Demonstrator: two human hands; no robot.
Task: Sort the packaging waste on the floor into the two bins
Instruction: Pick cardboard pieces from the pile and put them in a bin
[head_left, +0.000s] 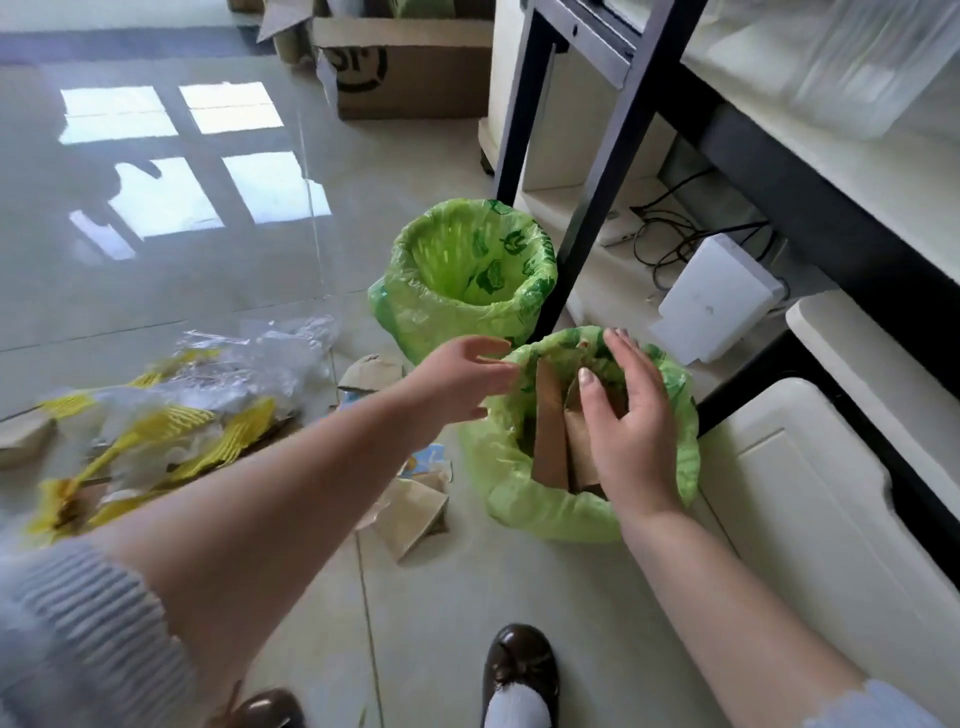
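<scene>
Brown cardboard (550, 441) stands in the near bin (540, 514); the far bin (467, 312) looks empty. Plastic wrap (171, 410) and cardboard scraps (410, 514) litter the floor (156, 291). Both grips, left hand (462, 379) and right hand (634, 421), are released.

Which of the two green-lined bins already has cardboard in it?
The nearer bin, under the right hand: brown cardboard pieces stand in it. The farther bin, by the black table leg, shows only its liner.
</scene>
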